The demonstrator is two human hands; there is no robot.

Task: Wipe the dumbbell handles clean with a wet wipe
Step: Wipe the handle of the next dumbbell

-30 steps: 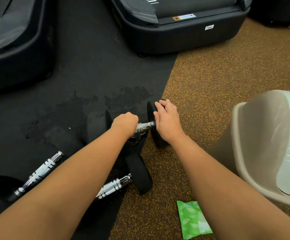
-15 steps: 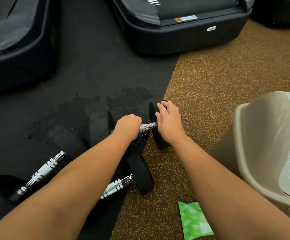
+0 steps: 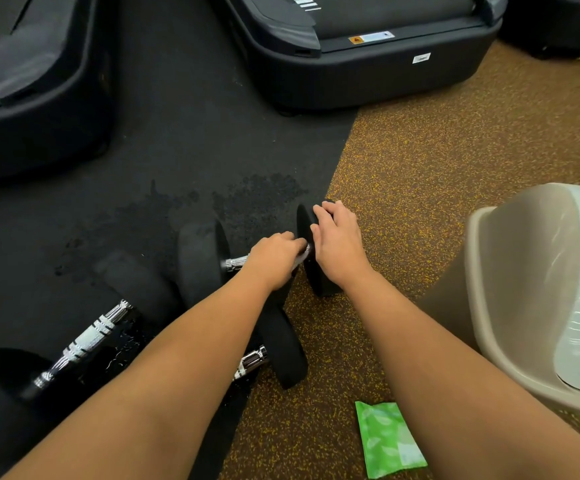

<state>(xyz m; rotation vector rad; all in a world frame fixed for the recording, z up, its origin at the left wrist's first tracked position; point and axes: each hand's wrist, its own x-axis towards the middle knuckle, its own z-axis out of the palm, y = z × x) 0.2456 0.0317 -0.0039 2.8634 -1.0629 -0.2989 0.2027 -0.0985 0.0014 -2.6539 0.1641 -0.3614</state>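
The chrome handle (image 3: 234,263) of the dumbbell (image 3: 200,261) is gripped in the fist of the left hand (image 3: 274,258), which is pressed against the end weight (image 3: 318,278). A pale strip (image 3: 300,259) is seen under its fingers — whether this is the wet wipe cannot be told. The end weight is held by the right hand (image 3: 338,242), fingers curled over its top rim. The dumbbell is laid where the black mat (image 3: 177,150) meets the speckled brown floor (image 3: 420,150). A second dumbbell (image 3: 286,351) and a third dumbbell (image 3: 87,337) are laid nearer the person, the second partly hidden by the left forearm. A green wipes pack (image 3: 388,439) is seen beside the right forearm, a beige bin (image 3: 510,271) to the right — black machine bases (image 3: 368,74) beyond.
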